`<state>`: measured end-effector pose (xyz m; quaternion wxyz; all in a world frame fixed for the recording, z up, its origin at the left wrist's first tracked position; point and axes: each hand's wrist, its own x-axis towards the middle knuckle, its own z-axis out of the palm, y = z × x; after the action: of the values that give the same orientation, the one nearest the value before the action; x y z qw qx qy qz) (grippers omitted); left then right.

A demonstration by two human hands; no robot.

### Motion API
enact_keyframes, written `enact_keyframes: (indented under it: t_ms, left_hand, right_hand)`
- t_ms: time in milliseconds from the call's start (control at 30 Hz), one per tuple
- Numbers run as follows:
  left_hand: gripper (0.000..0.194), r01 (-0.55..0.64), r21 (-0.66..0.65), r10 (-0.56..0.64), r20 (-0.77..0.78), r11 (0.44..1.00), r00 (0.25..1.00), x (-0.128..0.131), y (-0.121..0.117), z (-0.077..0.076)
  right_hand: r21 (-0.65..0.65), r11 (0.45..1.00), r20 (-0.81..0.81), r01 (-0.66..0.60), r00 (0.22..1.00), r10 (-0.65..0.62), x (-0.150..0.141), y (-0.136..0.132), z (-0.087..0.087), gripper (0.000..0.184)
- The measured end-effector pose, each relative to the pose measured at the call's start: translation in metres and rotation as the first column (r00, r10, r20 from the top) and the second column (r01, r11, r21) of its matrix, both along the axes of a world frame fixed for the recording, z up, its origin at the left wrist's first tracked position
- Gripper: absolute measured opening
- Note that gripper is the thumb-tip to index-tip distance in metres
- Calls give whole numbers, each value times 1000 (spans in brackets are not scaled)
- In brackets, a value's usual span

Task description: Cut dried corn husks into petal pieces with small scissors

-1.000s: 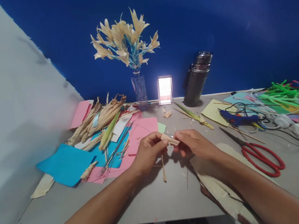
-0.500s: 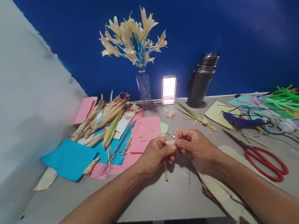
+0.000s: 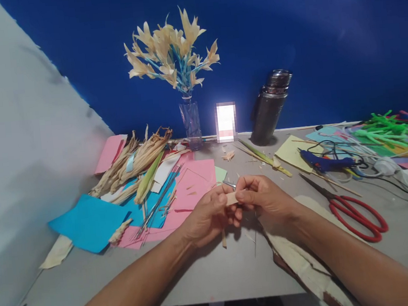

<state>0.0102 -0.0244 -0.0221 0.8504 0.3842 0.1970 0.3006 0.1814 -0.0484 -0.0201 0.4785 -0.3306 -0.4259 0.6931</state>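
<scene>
Above the middle of the table, a short pale strip of corn husk is pinched from both ends. My left hand has closed fingers on its left end. At the other end, the thumb and fingers of my right hand are closed on it. A metal tool tip shows just behind my fingers; whether it is held or lies on the table I cannot tell. Beneath my left hand a narrow husk piece lies on the table, and a thin wire is below my right hand.
Red-handled scissors and a blue glue gun with cords lie to the right. Coloured paper and dried husks cover the left. A vase of husk flowers and a dark flask stand behind.
Both hands keep their pinch on the husk strip, whose flat face now shows more towards me. The whole view has shifted slightly, so the surroundings sit further left.
</scene>
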Motion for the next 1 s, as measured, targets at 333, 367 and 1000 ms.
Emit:
enact_keyframes:
  t_ms: [333,367,1000]
  left_hand:
    - [34,74,-16,-74,15,997,997,-6,3,-4]
    - [35,82,-33,-81,25,996,996,-7,4,-3]
    - [32,-76,62,78,-27,995,997,0,3,-7]
  right_hand:
    - [-9,1000,4,-30,1000,30,-1,-3,1,29]
    - [-12,999,-17,-31,999,31,-1,-3,0,28]
    - [-8,999,-55,-53,997,52,3,5,-8,24]
